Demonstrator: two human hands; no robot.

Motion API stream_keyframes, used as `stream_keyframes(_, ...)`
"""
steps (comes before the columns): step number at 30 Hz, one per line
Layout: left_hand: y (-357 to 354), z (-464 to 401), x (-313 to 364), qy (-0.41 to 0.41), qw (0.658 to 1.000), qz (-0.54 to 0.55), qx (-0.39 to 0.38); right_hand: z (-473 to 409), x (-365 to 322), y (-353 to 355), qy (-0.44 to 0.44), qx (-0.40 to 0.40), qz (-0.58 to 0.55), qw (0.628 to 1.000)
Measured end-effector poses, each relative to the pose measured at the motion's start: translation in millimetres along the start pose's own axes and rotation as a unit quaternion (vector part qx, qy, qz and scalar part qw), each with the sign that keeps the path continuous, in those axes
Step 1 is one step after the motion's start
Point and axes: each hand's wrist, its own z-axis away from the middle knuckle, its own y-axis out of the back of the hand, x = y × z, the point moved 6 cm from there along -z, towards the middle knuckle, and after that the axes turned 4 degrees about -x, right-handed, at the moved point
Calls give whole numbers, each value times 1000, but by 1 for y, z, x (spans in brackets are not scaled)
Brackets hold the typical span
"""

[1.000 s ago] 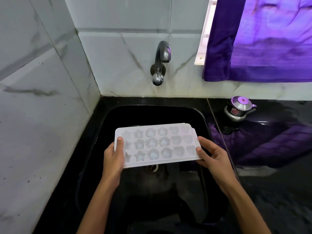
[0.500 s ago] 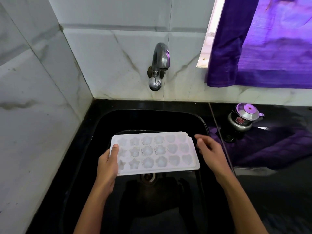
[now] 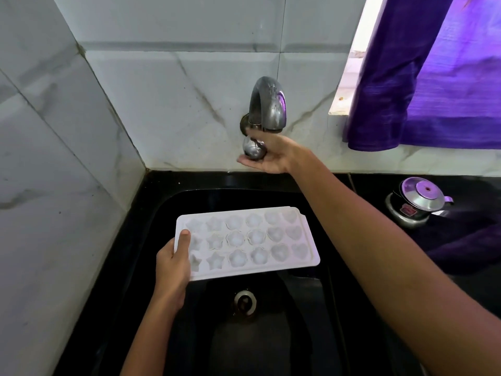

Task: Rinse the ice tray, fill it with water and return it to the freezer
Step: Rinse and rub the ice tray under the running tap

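A white ice tray (image 3: 249, 241) with star, flower and heart moulds is held level over the black sink (image 3: 168, 213). My left hand (image 3: 172, 267) grips its left end, thumb on the top face. My right hand (image 3: 267, 153) is up at the wall tap (image 3: 267, 109), fingers curled around its round metal knob (image 3: 253, 149). No water runs from the spout. The tray's right end is unsupported.
The drain (image 3: 245, 302) lies below the tray. A small steel lidded pot (image 3: 416, 203) stands on the black counter at the right. A purple curtain (image 3: 433, 77) hangs over the window. Marble tiled walls close in the left and back.
My right hand let go of the tray's right end and rose to the tap knob. The left hand keeps holding the tray alone over the sink.
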Motion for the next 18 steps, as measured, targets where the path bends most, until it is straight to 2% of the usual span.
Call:
stream_keyframes(10, -1, -3, -10, 15, 1000, 11, 0, -6, -7, -6, -41, 51, 58, 996)
stream_keyframes(18, -2, -1, -16, 22, 1000, 17, -9, -2, -2, 5, -22, -8, 73, 997)
